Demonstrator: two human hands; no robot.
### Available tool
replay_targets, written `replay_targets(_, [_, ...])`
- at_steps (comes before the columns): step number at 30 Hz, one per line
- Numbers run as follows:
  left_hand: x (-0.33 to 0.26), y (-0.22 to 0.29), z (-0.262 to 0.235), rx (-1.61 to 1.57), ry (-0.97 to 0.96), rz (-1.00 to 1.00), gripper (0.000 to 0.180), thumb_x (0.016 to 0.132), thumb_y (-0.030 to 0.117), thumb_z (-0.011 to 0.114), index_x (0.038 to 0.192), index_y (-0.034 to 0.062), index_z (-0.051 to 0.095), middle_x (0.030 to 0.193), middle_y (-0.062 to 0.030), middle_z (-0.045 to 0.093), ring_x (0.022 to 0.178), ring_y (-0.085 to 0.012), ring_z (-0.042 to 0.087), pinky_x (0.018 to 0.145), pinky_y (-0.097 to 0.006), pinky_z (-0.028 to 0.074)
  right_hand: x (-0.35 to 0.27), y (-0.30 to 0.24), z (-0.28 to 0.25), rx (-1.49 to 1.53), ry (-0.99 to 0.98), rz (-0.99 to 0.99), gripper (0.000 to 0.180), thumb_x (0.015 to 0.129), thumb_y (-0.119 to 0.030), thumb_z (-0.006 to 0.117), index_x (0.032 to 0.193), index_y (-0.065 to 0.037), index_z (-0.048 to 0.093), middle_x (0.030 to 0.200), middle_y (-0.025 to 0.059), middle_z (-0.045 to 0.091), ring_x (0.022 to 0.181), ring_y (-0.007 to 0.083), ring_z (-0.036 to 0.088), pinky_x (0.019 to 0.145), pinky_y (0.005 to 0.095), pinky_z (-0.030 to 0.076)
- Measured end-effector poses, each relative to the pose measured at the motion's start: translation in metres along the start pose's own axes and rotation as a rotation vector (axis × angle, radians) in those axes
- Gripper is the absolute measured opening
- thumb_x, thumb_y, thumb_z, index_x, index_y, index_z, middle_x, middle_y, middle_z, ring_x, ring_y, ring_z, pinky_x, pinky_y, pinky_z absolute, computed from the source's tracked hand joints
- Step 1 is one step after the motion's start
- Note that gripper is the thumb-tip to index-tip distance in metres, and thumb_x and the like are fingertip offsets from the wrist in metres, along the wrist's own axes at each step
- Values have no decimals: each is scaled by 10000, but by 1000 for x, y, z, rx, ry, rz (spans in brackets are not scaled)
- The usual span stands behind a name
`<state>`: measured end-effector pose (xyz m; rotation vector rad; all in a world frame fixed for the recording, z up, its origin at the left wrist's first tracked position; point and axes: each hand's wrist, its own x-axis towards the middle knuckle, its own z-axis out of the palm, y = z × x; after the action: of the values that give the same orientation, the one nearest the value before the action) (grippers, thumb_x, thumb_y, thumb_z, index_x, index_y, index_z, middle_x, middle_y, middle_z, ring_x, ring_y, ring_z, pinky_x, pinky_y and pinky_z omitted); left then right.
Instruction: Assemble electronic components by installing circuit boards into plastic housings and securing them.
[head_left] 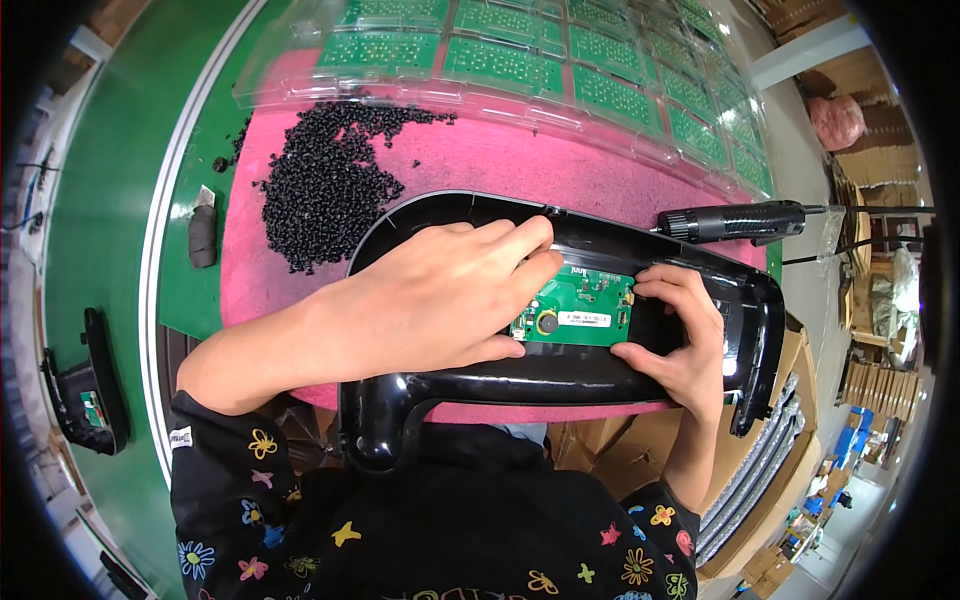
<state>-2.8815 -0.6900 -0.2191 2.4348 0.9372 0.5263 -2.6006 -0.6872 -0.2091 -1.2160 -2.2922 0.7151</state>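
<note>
The left hand (440,300) lies spread over the left part of the small green circuit board (577,312), hiding that end and most of the hollow beneath it. Its fingertips press on the board's upper edge. The right hand (680,335) pinches the board's right end between thumb and curled fingers. The board, with a round dark part and a white label, sits inside a glossy black plastic housing (480,385) on the pink bench (520,165). Above the right hand lies a black electric screwdriver (735,221).

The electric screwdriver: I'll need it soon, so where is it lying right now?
In the head view, the electric screwdriver lies on the pink mat at upper right, just behind the black plastic housing and above the right hand.
</note>
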Motion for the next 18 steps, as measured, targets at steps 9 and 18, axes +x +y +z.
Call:
replay_targets(9, [0, 1, -3, -10, 13, 26, 642, 675, 205, 783, 1189, -35, 483, 1129, -127, 484, 927, -261, 587, 753, -351, 510, -1, -6, -8, -46, -60, 35, 613, 527, -115, 846, 1082, -25, 600, 1122, 130, 582, 1014, 285, 568, 843, 364, 468])
replay_targets(18, [0, -51, -49, 99, 353, -125, 258, 783, 97, 665, 1004, -17, 598, 889, -134, 611, 804, -274, 614, 690, -363, 488, 3, 18, -66, -460, 377, 316, 519, 856, -188, 653, 1332, -92, 469, 1139, 119, 558, 1031, 227, 513, 868, 321, 403])
